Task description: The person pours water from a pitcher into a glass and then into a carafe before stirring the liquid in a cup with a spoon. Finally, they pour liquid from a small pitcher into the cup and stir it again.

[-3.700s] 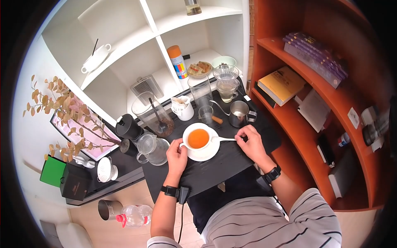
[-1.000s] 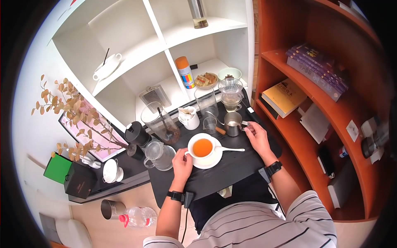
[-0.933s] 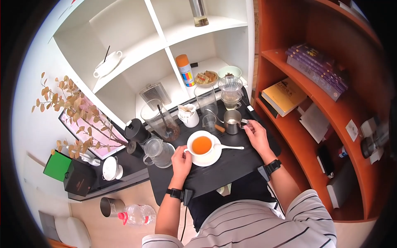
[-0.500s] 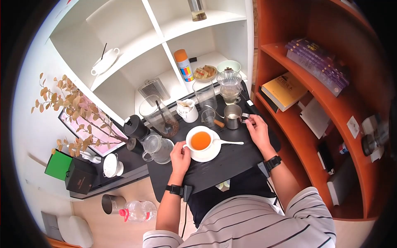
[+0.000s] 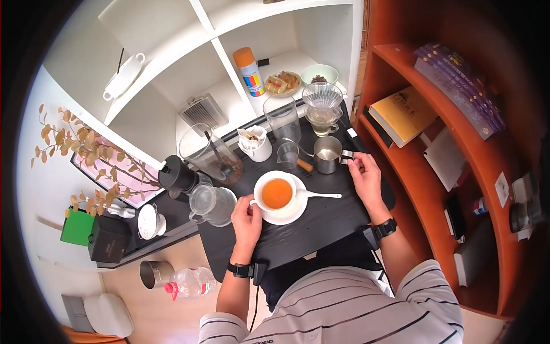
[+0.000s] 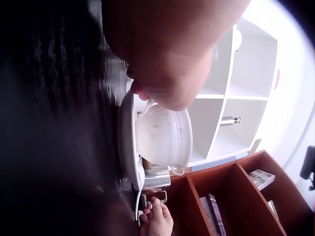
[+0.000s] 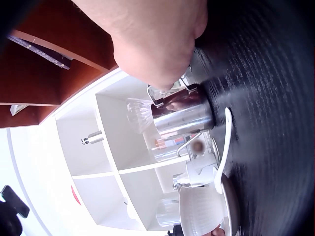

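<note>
A white cup of amber liquid stands on a white saucer on the black table. My left hand pinches the cup's handle; the left wrist view shows the fingers at that handle, beside the fluted cup. On the saucer's right side lies a white spoon, its handle reaching past the rim. My right hand holds the handle of a steel pitcher, which stands upright on the table. In the right wrist view the pitcher shows close by the fingers.
Behind the cup stand a small wood-handled glass, a white pot of packets and a tall glass. A glass jug is left of my left hand. A glass dripper stands at the back right; a wooden bookcase flanks the table.
My right hand went from the spoon's handle to the steel pitcher's handle. My left hand has stayed at the cup. The head view has shifted slightly.
</note>
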A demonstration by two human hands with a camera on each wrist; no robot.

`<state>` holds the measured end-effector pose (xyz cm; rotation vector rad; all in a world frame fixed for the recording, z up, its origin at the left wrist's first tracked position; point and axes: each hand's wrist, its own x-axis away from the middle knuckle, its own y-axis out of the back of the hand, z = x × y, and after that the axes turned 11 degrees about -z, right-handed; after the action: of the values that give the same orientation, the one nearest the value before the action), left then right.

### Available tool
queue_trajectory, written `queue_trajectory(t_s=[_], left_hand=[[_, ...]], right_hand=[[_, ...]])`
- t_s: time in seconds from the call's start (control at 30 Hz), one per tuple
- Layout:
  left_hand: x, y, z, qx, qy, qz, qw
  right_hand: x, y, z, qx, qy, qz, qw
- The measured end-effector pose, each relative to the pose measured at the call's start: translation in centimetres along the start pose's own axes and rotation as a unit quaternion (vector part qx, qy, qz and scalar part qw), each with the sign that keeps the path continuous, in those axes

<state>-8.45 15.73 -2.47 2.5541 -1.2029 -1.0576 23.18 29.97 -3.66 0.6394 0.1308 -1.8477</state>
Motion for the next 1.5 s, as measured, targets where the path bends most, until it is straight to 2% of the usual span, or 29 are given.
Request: queue_trajectory(t_s=[0.43,0.53,0.83,1.03,1.23,1.3,1.33,1.43,1.5], left_hand=[[1.3,0.7,-1.5,-0.004,0.100,0.002,0.995],[1.9,0.7,-1.5,0.012,0.106,0.001,0.994],[2.8,1.0,-1.9,0.035,0.148,-0.018,0.988],[2.9,1.4,-2.3,0.033,0.140,-0.009,0.990],[3.1,1.3,-2.7,0.064,0.145,-0.012,0.987],[3.2,1.3,-2.9,0.070,0.147,-0.015,0.987],[3.2,1.3,-3.0,0.074,0.146,-0.015,0.986],[3.2,1.6,-3.4,0.061,0.141,-0.009,0.988],[3.5,1.5,-3.5,0.066,0.147,-0.012,0.987]], right_hand=[[0.0,0.0,-0.2,-0.002,-0.047,0.021,0.999],[0.0,-0.1,-0.7,-0.003,-0.030,0.007,1.000],[0.1,-0.2,-1.1,-0.032,-0.066,0.000,0.997],[0.1,-0.1,-1.0,-0.029,-0.072,0.008,0.997],[0.6,0.0,-0.7,-0.051,-0.055,-0.038,0.996],[1.1,0.3,-0.1,-0.064,-0.007,-0.085,0.994],[1.6,0.6,0.4,-0.064,-0.004,-0.080,0.995],[3.2,1.2,4.2,-0.039,0.099,0.016,0.994],[4.5,0.8,7.0,-0.043,0.132,0.103,0.985]])
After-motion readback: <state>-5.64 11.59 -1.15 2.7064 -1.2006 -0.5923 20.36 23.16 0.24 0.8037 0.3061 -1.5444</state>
